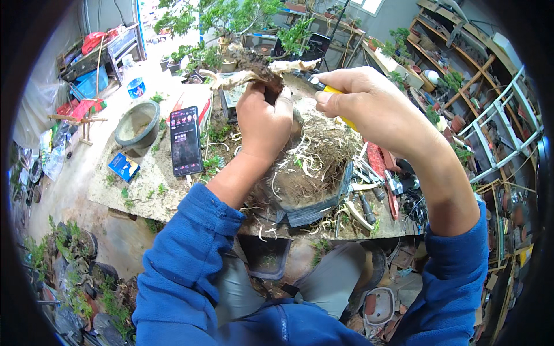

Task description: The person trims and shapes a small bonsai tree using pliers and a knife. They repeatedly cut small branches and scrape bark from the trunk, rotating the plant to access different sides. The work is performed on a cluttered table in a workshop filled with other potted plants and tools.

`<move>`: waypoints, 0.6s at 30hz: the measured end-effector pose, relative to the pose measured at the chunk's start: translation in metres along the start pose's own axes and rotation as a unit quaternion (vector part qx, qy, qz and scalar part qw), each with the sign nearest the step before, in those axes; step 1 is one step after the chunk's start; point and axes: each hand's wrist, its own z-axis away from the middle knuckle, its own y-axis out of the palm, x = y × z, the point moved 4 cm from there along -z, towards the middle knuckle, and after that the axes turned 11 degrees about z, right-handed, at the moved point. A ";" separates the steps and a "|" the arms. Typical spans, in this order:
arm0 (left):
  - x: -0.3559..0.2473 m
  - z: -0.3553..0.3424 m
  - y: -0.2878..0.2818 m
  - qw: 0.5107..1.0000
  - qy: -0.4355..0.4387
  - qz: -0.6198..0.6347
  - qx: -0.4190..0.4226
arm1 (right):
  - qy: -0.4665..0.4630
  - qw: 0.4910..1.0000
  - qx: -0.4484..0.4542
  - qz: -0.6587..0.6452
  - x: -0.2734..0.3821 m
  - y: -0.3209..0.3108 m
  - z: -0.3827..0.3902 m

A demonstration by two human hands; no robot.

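Wooden shelves [453, 66] crowded with pots and greenery line the right of the room, behind a desk [104, 190] strewn with soil and pale scraps. Above the desk's far edge, the left hand [264, 122] is clamped around the dark, soil-covered middle of a gnarled piece of wood [238, 79], whose pale, bare ends stick out to both sides. Apart from it on the right, the right hand [369, 101] is closed around a yellow-and-black tool [333, 90]; its front end points toward the wood's right-hand limb, though whether they touch I cannot tell. Beneath the hands, toward the desk's near edge, a soil mound [309, 176] littered with pale strips sits in a dark tray [311, 215]. Metal hand tools [363, 173] and a red-handled tool [393, 202] lie near the desk's right corner. Toward its left edge are an upright phone [186, 141], a grey pot [151, 134] and, just below that pot, a small blue packet [123, 166].
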 end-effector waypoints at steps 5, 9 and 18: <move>-0.001 0.002 -0.003 1.000 -0.015 0.001 0.008 | 0.009 0.999 0.014 0.033 0.008 -0.004 -0.007; 0.004 -0.001 -0.004 0.996 -0.038 0.076 0.020 | -0.062 0.992 0.022 0.110 0.019 -0.008 -0.013; 0.004 -0.002 -0.005 0.997 -0.022 0.056 0.048 | -0.164 0.957 -0.023 0.240 0.021 -0.004 -0.012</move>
